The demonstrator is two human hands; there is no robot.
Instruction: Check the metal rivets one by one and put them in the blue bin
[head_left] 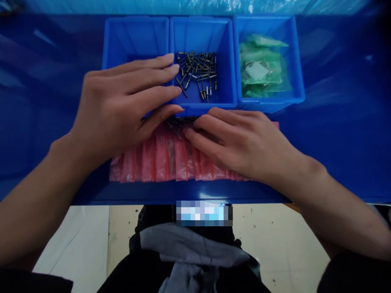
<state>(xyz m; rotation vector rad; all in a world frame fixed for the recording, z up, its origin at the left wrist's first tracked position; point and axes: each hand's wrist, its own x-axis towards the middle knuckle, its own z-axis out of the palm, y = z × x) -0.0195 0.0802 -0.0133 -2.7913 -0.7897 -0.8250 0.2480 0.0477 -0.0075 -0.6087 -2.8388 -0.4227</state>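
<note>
My left hand [122, 101] has its fingers apart and reaches over the front of the left blue bin [137, 36] to the edge of the middle bin [203, 34]; nothing is held in it. Beneath its thumb, a small pile of dark rivets [175, 127] rests on the row of pink plastic bags [161, 158]. My right hand [238, 140] is bent over the bags, its thumb and fingertips closed at the pile's right side; what they hold is hidden. More metal rivets [198, 73] lie inside the middle bin.
At the right, a blue bin [299, 81] holds green plastic bags [264, 67] with small parts. The bins stand on a blue table [336, 134]. Its front edge is near my lap, where a grey cloth [195, 246] lies below a blurred bright object [204, 213].
</note>
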